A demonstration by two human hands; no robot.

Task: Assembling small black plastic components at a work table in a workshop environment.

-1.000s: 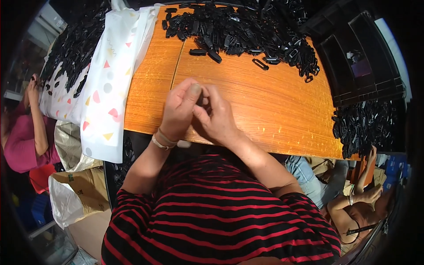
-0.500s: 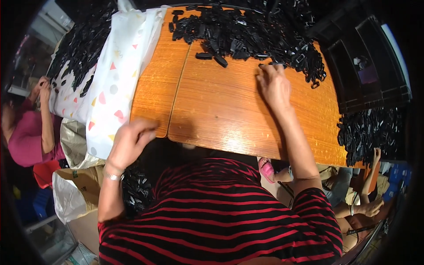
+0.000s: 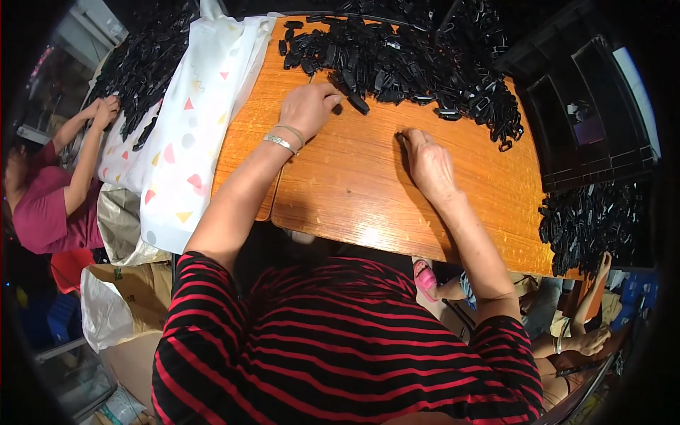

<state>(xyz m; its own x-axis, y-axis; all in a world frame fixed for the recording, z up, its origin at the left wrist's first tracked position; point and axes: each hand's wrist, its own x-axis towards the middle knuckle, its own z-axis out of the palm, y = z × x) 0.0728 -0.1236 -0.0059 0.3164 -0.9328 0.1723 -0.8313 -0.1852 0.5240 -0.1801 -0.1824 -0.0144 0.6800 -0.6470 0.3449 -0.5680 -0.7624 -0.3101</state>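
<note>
On the wooden table, my left hand [image 3: 306, 112] has its fingers closed at the front edge of a heap of small black plastic buckles [image 3: 397, 67], pinching one that is mostly hidden by the fingers. Beside those fingertips lies a longer black piece [image 3: 356, 101]. My right hand [image 3: 430, 164] is over the middle of the table, in front of the heap. Its fingers are curled around a small black buckle [image 3: 401, 134], of which only a dark end shows.
A white patterned cloth [image 3: 170, 149] covers the table's left part, with more black pieces [image 3: 145, 60] beyond. At right stand a black crate [image 3: 602, 106] and another heap [image 3: 588, 223]. A co-worker in a purple top [image 3: 57, 205] works at left; another person's arm [image 3: 595, 290] shows at right.
My left hand has moved from the table's near edge forward to the heap. My right hand has drawn back from the heap toward me, with a small black buckle in its fingers.
</note>
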